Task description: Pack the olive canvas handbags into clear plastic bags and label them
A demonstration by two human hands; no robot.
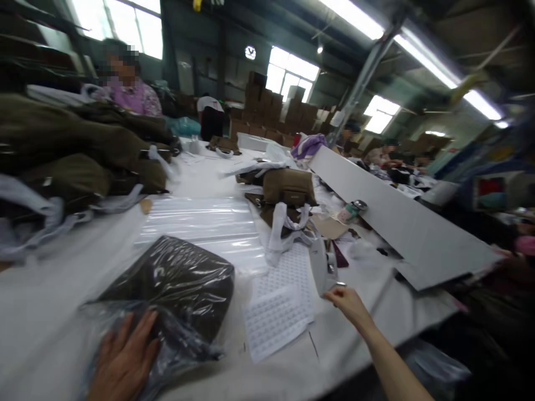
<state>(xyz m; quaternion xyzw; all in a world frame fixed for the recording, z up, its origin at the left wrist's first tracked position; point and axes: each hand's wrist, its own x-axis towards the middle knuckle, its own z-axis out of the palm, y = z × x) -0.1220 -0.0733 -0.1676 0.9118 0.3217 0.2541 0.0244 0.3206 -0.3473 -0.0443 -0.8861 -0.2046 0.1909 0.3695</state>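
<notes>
A dark olive item in a clear plastic bag (184,278) lies on the white table at the lower left. My left hand (125,353) rests flat on the bag's near left part, fingers spread. My right hand (345,301) is pinched at the lower edge of a white tape roll (318,264), which stands on its side; what lies between the fingertips is too small to make out. Sheets of printed labels (276,323) lie between my hands. Beyond the bagged item is a stack of clear plastic bags (204,225).
Olive bags with white wrapping (75,172) are heaped at the left. A brown bag (288,186) sits mid-table, near a jar (351,211). A long white board (401,223) runs along the right. People (129,94) work farther back.
</notes>
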